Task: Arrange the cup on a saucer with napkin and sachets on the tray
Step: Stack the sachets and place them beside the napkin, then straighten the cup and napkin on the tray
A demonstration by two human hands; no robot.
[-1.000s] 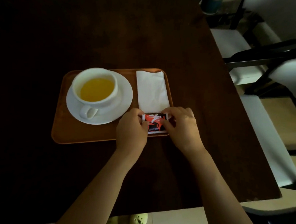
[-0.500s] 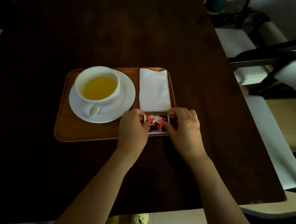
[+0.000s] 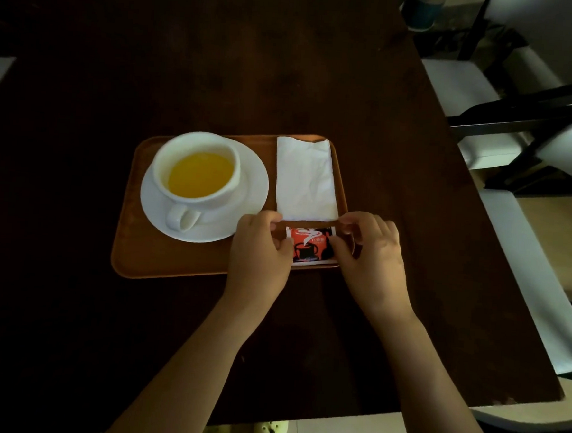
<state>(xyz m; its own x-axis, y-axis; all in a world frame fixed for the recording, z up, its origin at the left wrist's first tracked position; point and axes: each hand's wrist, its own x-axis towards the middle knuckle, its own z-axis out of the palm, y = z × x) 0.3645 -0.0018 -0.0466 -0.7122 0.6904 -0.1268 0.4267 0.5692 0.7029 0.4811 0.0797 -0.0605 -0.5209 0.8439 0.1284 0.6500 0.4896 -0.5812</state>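
Observation:
An orange-brown tray (image 3: 161,259) lies on the dark table. On its left half a white cup (image 3: 197,170) of yellow liquid stands on a white saucer (image 3: 253,187), handle toward me. A folded white napkin (image 3: 305,179) lies along the tray's right side. Just in front of the napkin, at the tray's near right corner, lies a red and black sachet (image 3: 309,246). My left hand (image 3: 259,251) pinches its left end and my right hand (image 3: 373,251) its right end, so both ends are hidden.
The dark wooden table (image 3: 220,61) stretches far beyond the tray. White chairs with black frames (image 3: 518,116) stand along the table's right edge. A blue cup-like object (image 3: 422,12) sits on the floor at the far right. My shoes (image 3: 264,432) show below the near edge.
Both hands have stayed on the sachet at the tray's near right corner; the fingers have shifted slightly and a thin gap of tray shows between sachet and napkin.

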